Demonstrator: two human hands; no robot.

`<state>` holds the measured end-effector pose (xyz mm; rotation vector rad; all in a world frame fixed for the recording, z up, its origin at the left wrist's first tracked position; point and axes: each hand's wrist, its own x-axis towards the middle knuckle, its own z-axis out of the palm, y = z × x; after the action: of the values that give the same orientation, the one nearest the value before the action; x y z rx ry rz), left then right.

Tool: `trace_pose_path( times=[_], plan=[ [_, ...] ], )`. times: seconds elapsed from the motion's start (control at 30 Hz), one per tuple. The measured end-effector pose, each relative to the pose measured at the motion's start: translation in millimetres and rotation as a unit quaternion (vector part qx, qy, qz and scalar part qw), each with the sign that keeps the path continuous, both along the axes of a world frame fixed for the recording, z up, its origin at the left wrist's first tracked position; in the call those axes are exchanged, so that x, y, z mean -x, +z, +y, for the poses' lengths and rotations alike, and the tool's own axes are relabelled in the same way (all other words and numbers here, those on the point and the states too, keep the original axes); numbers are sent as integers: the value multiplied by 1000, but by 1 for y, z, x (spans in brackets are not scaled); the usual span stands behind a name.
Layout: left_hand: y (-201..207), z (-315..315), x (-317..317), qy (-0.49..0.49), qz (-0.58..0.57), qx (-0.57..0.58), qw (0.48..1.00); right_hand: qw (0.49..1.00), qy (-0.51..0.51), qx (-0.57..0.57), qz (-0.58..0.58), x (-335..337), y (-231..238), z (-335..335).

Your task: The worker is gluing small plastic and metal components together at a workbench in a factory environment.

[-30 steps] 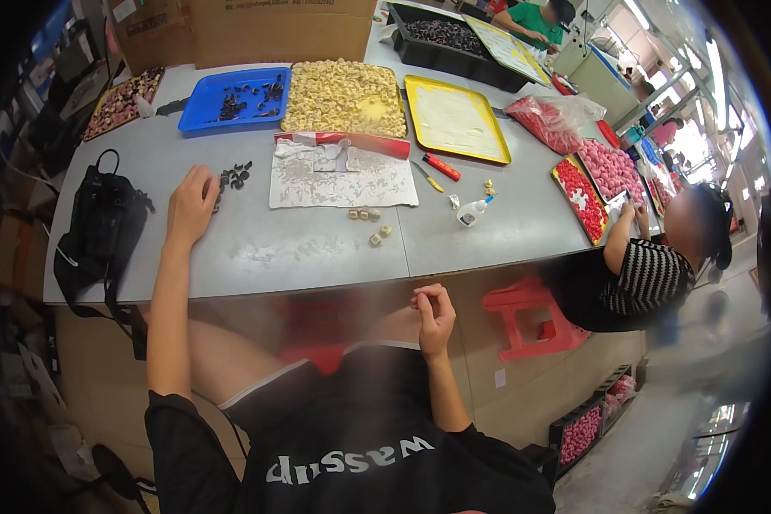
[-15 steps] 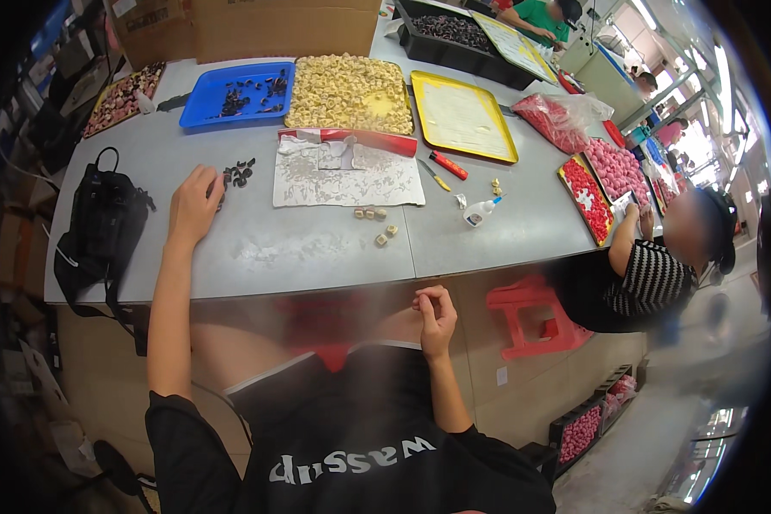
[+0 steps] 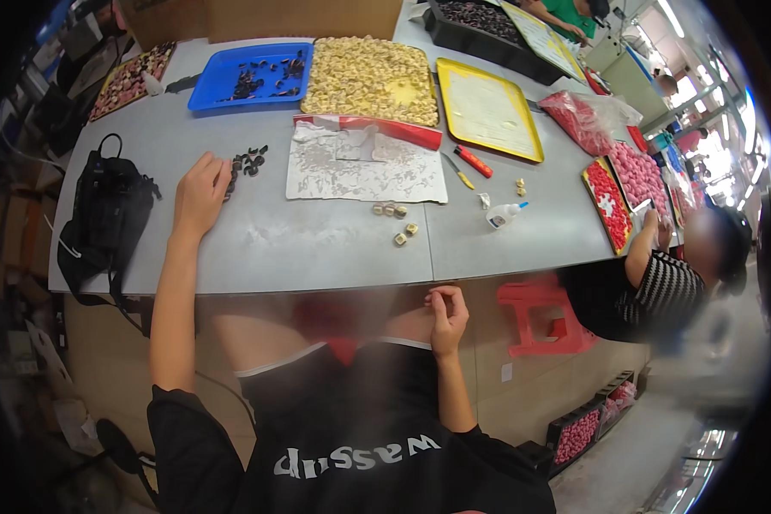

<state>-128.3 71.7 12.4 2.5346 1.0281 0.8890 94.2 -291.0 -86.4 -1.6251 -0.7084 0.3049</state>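
Observation:
On the left of the grey table, my left hand (image 3: 201, 195) rests with its fingers bent and closed beside a small cluster of dark pieces (image 3: 250, 161). A few of these pieces lie right against its fingertips; whether it pinches one is hidden. My right hand (image 3: 448, 320) is held over my lap, just off the table's front edge, with its fingers curled toward the thumb. I cannot make out anything between them. Several small cube-like pieces (image 3: 390, 209) sit mid-table, near a worn white board (image 3: 364, 176) with a red strip along its far edge.
A blue tray (image 3: 217, 81), a tray of cream-coloured pieces (image 3: 368, 77) and a yellow-rimmed tray (image 3: 491, 110) line the back. A knife (image 3: 459, 173), red cutter (image 3: 473, 161) and glue bottle (image 3: 504, 215) lie right. A black bag (image 3: 104, 214) sits left; a co-worker (image 3: 660, 283) works at right.
The whole view has shifted slightly, so the table appears further right and a little higher. My left hand stays by the dark pieces, and my right hand stays curled over my lap.

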Motion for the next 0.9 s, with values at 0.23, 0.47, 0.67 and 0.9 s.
trace_pose_path(
  times=[0.23,0.47,0.67,0.9],
  plan=[
    [-5,15,7,-17,-85,0,996,1000,-10,-14,13,2,9,5],
    [2,7,6,3,-123,13,992,987,-15,-78,-143,-8,40,1],
    [37,-26,-37,-123,-10,16,992,958,60,-50,-274,-36,81,42],
    [14,-59,-134,-320,42,-67,944,943,124,-29,-306,-58,99,105]
  ],
)
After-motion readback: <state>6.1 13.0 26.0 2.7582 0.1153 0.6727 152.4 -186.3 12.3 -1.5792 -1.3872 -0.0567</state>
